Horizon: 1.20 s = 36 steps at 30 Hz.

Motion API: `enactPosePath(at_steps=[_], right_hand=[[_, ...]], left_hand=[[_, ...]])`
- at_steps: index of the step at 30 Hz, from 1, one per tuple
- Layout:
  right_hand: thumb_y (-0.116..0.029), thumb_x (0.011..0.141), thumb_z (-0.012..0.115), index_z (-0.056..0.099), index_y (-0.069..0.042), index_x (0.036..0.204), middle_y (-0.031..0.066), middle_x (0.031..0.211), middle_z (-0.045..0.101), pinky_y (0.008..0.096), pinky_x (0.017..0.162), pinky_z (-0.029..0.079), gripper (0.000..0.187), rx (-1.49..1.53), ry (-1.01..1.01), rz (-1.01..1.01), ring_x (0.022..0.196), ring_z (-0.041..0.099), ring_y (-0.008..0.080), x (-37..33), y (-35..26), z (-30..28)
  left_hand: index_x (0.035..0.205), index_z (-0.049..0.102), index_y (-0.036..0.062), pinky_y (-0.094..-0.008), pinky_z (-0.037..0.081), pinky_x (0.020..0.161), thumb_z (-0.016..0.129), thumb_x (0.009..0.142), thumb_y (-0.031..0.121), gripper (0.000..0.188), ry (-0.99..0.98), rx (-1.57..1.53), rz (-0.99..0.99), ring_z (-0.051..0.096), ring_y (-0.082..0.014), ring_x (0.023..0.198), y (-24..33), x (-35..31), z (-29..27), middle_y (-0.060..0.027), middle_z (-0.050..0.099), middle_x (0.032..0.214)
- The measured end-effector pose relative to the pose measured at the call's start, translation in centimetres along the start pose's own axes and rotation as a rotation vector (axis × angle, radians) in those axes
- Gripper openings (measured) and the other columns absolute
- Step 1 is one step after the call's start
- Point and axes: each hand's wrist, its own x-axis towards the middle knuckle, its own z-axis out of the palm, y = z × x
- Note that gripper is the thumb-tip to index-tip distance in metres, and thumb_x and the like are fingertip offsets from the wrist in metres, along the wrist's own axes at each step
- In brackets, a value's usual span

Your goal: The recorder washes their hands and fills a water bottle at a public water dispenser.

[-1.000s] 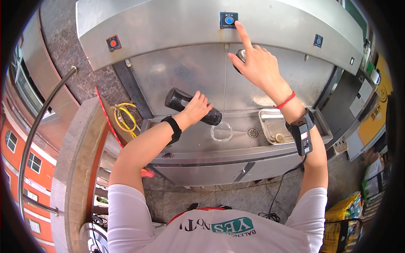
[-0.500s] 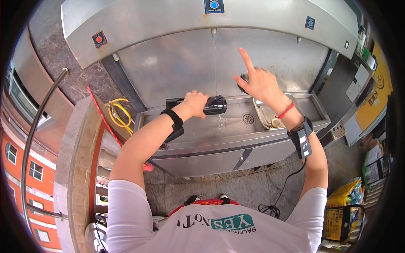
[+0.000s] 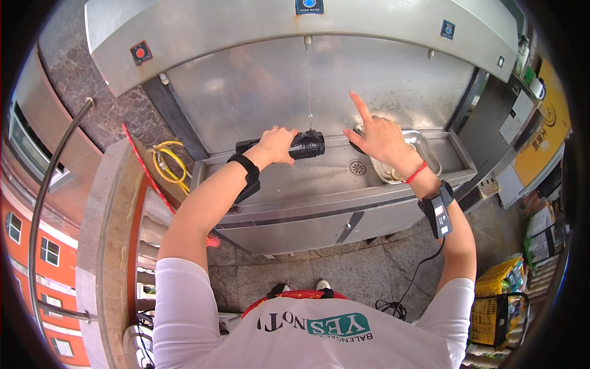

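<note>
Over the steel trough my left hand (image 3: 276, 145) is wrapped round a black cylindrical container (image 3: 312, 145), which lies on its side with its round end to the right. A thin stream of water (image 3: 310, 80) drops from the middle spout (image 3: 308, 42) onto that end. My right hand (image 3: 386, 141) is above a steel tray (image 3: 435, 161), its index finger stretched out. Its other fingers curl round a dark round object (image 3: 356, 138), mostly hidden, whose kind I cannot make out.
A drain (image 3: 357, 167) is set in the trough (image 3: 289, 187) beside the tray. Pale pieces (image 3: 394, 174) lie in the tray, partly covered by my right wrist. A coiled yellow hose (image 3: 172, 165) is at the left, and a yellow crate (image 3: 495, 295) stands at the lower right.
My right hand has come down closer to the tray, its index finger still stretched out. My left hand keeps its grip on the black container. The water splashing below the container no longer shows.
</note>
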Motion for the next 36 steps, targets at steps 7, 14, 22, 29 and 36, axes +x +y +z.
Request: enactPosePath(at_steps=[7,14,22,29,36], right_hand=[[-0.046,0.085,0.056,0.015,-0.016,0.148,0.0194,0.067,0.064,0.0461,0.064,0.051,0.081,0.016,-0.083,0.037,0.067,0.064,0.0388,-0.7,-1.1,0.9],[-0.045,0.087,0.055,0.017,-0.013,0.147,0.0217,0.066,0.062,0.0462,0.067,0.05,0.078,0.02,-0.142,0.116,0.069,0.063,0.0406,-2.1,-4.1,0.4],[-0.048,0.086,0.054,0.019,-0.012,0.146,0.02,0.066,0.064,0.0475,0.065,0.051,0.079,-0.042,-0.21,0.253,0.067,0.064,0.0396,-5.4,-5.1,0.7],[-0.047,0.086,0.055,0.02,-0.011,0.146,0.0212,0.066,0.063,0.0472,0.063,0.05,0.078,0.005,-0.167,0.222,0.067,0.063,0.0403,-7.0,-4.3,-0.8],[-0.036,0.091,0.052,0.024,-0.031,0.146,0.0217,0.068,0.059,0.0454,0.062,0.05,0.062,0.024,0.137,0.025,0.065,0.062,0.0391,-2.3,-3.7,-3.9]], left_hand=[[0.132,0.042,0.0112,-0.0451,0.046,0.087,0.082,0.06,0.024,0.084,0.142,0.304,0.366,0.052,-0.0333,0.106,1.7,-0.4,1.3,-0.0145,0.056,0.109],[0.126,0.048,0.0053,-0.0414,0.047,0.089,0.084,0.054,0.032,0.085,-0.003,-0.405,0.084,0.059,-0.0337,0.105,-0.4,-0.8,1.6,-0.0195,0.062,0.11],[0.119,0.044,-0.0047,-0.0379,0.047,0.091,0.087,0.048,0.034,0.091,0.223,-0.798,0.041,0.06,-0.0343,0.103,-1.4,1.6,4.3,-0.0223,0.061,0.109],[0.122,0.041,-0.0008,-0.0394,0.047,0.091,0.088,0.05,0.03,0.092,0.406,-1.023,-0.025,0.06,-0.0324,0.104,1.1,2.9,4.2,-0.0197,0.062,0.11],[0.125,0.04,0.0005,-0.0397,0.045,0.094,0.089,0.05,0.032,0.095,0.457,-1.053,-0.057,0.059,-0.0333,0.108,2.0,3.9,4.5,-0.0192,0.061,0.115]])
